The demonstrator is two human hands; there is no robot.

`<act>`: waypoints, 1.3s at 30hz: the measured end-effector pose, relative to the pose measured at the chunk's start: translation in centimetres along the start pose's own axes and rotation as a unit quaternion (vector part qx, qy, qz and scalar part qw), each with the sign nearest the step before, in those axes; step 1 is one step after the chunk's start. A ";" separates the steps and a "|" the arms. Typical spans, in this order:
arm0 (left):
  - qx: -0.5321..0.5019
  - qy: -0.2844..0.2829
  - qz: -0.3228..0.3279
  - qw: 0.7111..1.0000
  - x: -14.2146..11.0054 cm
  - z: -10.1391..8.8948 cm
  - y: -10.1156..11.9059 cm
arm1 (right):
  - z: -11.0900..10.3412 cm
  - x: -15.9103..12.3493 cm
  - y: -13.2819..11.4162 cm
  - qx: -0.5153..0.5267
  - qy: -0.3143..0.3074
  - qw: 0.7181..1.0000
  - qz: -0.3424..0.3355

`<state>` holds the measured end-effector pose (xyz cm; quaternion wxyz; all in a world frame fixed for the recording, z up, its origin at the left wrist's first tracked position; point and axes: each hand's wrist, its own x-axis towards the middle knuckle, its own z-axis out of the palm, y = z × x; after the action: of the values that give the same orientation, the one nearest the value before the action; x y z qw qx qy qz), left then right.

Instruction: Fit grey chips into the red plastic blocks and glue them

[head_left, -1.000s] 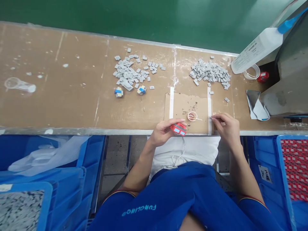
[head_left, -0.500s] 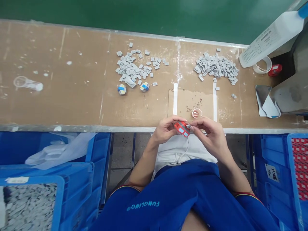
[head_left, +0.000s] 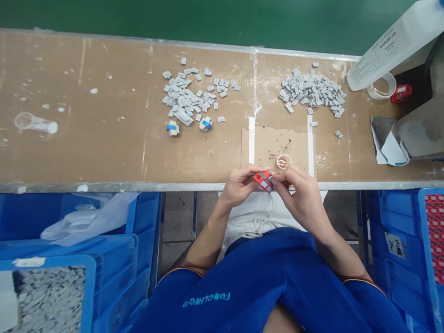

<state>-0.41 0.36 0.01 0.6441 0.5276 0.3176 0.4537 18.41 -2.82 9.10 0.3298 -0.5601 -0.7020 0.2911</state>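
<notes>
My left hand (head_left: 239,186) is closed round a small red toy car (head_left: 264,181) with pale windows and a grey band, just above the table's front edge. The fingers of my right hand (head_left: 296,187) are pinched at the car's right end, on a small grey piece (head_left: 271,180) that touches it. Fingertips hide most of that piece, so I cannot tell how far it sits in the car. Just beyond my right fingers stands a small round cup (head_left: 283,161) on a taped cardboard patch (head_left: 263,143).
Loose grey pieces lie in a left pile (head_left: 183,95) and a right pile (head_left: 312,88). Two taped bundles (head_left: 172,128) are near the left pile. A white bottle (head_left: 388,46), tape roll (head_left: 381,88) and another red car (head_left: 401,93) stand at right. Blue crates (head_left: 114,259) flank me.
My right fingers have moved in closer against the car's end, and the grey piece shows less between them. The car has tilted slightly in my left hand. The view has shifted a little.
</notes>
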 end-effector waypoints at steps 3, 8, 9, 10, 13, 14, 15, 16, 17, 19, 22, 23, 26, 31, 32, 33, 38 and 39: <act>0.004 0.001 0.010 1.000 0.0 0.0 0.0 | 0.2 -0.2 0.0 -0.052 -0.001 0.998 -0.034; 0.018 -0.008 -0.005 1.000 -0.2 0.1 0.1 | 0.2 -0.2 -0.1 -0.108 -0.014 0.990 -0.084; 0.019 -0.008 -0.004 1.000 -0.2 0.0 0.2 | 0.2 -0.3 -0.1 -0.106 -0.012 0.991 -0.085; 0.020 -0.006 -0.002 1.000 -0.2 0.0 0.2 | 0.3 -0.3 0.0 -0.098 -0.009 0.992 -0.082; 0.028 0.001 0.009 1.000 0.0 -0.2 0.3 | 0.7 -0.7 0.6 -0.014 0.007 0.998 -0.056; 0.031 0.000 0.017 0.999 0.1 -0.2 0.4 | 0.9 -0.8 0.9 0.023 0.014 0.999 -0.043; 0.035 0.002 0.028 0.999 0.2 -0.3 0.4 | 1.1 -0.9 1.2 0.054 0.023 0.998 -0.030; 0.037 0.003 0.038 0.999 0.4 -0.3 0.4 | 1.2 -1.0 1.5 0.075 0.031 0.997 -0.019; 0.036 0.005 0.046 0.998 0.5 -0.3 0.4 | 1.4 -1.1 1.7 0.085 0.038 0.996 -0.011; 0.024 0.010 0.044 0.999 0.5 -0.2 0.4 | 1.8 -1.1 1.9 0.081 0.050 0.995 -0.007; 0.012 0.015 0.044 0.999 0.2 -0.1 0.2 | 2.4 -1.1 1.9 0.064 0.080 0.995 -0.012; 0.018 0.019 0.049 0.998 0.1 0.0 0.1 | 2.6 -1.1 1.8 0.058 0.090 0.994 -0.016; 0.033 0.023 0.047 0.998 -0.2 0.2 0.0 | 2.9 -1.0 1.8 0.045 0.095 0.994 -0.033; 0.025 0.000 0.019 1.000 -0.2 0.2 0.4 | 2.7 -0.9 2.2 0.025 0.081 0.994 -0.066; 0.036 -0.003 0.020 0.999 -0.2 0.1 0.5 | 2.6 -0.9 2.3 0.019 0.076 0.995 -0.068; 0.047 -0.007 0.024 0.999 -0.1 0.0 0.6 | 2.5 -1.0 2.3 0.014 0.070 0.995 -0.068; 0.038 -0.043 0.046 0.997 0.2 -0.6 0.6 | 2.5 -0.9 2.7 0.022 0.048 0.996 -0.074; 0.031 -0.050 0.049 0.997 0.2 -0.7 0.6 | 2.6 -0.9 2.8 0.022 0.049 0.995 -0.079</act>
<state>-1.07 0.87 0.48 0.6194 0.5839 0.2726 0.4485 18.16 -3.24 5.23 0.3983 -0.5092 -0.7201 0.2520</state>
